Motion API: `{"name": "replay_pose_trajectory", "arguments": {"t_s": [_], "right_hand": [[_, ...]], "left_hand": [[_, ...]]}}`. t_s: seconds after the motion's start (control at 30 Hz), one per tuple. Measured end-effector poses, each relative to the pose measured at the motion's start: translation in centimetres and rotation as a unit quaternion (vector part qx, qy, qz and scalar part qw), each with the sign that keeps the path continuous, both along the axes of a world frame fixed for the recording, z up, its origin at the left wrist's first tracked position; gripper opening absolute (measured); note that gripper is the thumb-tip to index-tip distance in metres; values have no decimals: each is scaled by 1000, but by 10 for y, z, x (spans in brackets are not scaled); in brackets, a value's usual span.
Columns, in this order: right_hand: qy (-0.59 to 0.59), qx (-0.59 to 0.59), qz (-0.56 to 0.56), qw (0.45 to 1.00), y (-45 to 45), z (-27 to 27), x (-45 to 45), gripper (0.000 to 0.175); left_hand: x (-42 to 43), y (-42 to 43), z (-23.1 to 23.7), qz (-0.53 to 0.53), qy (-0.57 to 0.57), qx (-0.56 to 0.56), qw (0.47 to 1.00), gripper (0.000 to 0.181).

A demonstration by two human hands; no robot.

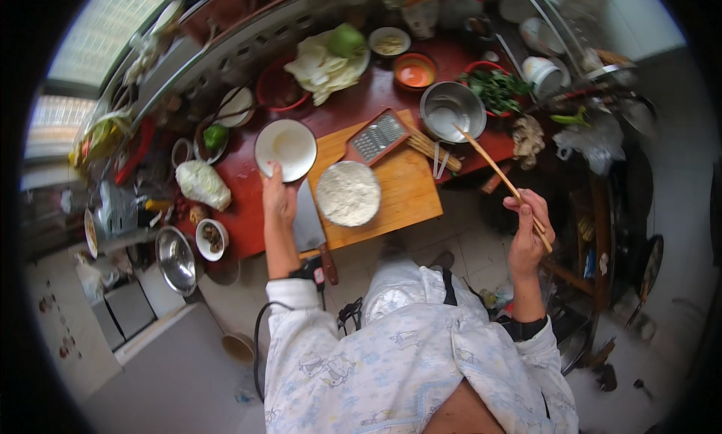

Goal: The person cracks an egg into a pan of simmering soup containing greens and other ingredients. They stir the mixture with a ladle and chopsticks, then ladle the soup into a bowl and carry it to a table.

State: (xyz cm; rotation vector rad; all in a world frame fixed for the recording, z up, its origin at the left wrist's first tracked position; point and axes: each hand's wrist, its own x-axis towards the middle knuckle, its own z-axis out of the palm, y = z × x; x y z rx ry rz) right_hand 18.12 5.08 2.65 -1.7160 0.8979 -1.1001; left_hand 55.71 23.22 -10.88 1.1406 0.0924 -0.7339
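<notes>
My left hand (277,196) grips the near rim of a white enamel bowl (286,150) with a dark edge, tilted towards me; a little residue shows inside it. Wooden chopsticks (496,171) are held in my right hand (529,231), their tips over a steel pot (453,113). Between my hands, a bowl of white flour (348,193) stands on a wooden cutting board (395,208). A metal grater with a reddish frame (379,135) lies behind the flour. Beside the board's left edge is a cleaver (307,217), partly hidden by my left hand and forearm.
Cabbage leaves (324,67), an orange bowl (415,71) and a basket of leafy greens (493,90) line the back of the red table (240,177). A napa cabbage (203,184), a small white bowl (212,239) and a steel basin (175,260) sit at left.
</notes>
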Motion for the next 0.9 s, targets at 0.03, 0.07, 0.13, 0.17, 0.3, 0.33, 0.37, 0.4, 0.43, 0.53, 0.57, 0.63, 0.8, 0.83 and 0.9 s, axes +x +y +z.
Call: {"name": "replay_pose_trajectory", "arguments": {"t_s": [0.03,0.07,0.13,0.17,0.3,0.33,0.37,0.4,0.43,0.53,0.57,0.63,0.8,0.83,0.9], "right_hand": [[-53,51,-13,997,-1,1,-11,20],[-117,104,-21,988,-1,2,-22,21],[-183,166,-31,968,0,7,-51,26],[-217,185,-35,958,2,9,-68,27],[-323,233,-52,916,8,19,-146,34],[-342,239,-61,907,12,21,-170,36],[-352,243,-80,900,17,24,-194,36],[-362,242,-104,894,21,26,-218,37],[-382,242,-126,883,26,28,-244,37],[-393,227,-179,873,43,32,-323,37],[-399,214,-193,870,49,33,-348,37],[-420,192,-216,860,57,34,-391,38],[-430,144,-284,844,75,35,-468,39],[-434,132,-293,842,75,34,-479,39],[-438,114,-302,839,74,31,-496,38]], "left_hand": [[-14,0,20,-22,-9,-16,1000,43],[-28,-3,39,-54,6,-12,998,43],[-72,-14,67,-144,7,-31,989,46],[-97,-22,79,-183,26,-38,982,49],[-228,-59,104,-289,96,-102,947,53],[-262,-69,107,-306,133,-76,940,55],[-294,-77,111,-338,158,-79,924,56],[-328,-86,114,-360,160,-74,916,58],[-362,-93,116,-384,163,-69,906,59],[-452,-110,118,-475,202,-105,850,63],[-477,-115,119,-497,209,-89,838,63],[-522,-123,122,-538,224,-79,809,64],[-602,-142,133,-616,202,-66,759,66],[-613,-147,135,-628,195,-63,751,68],[-632,-160,137,-648,192,-57,734,70]]}}
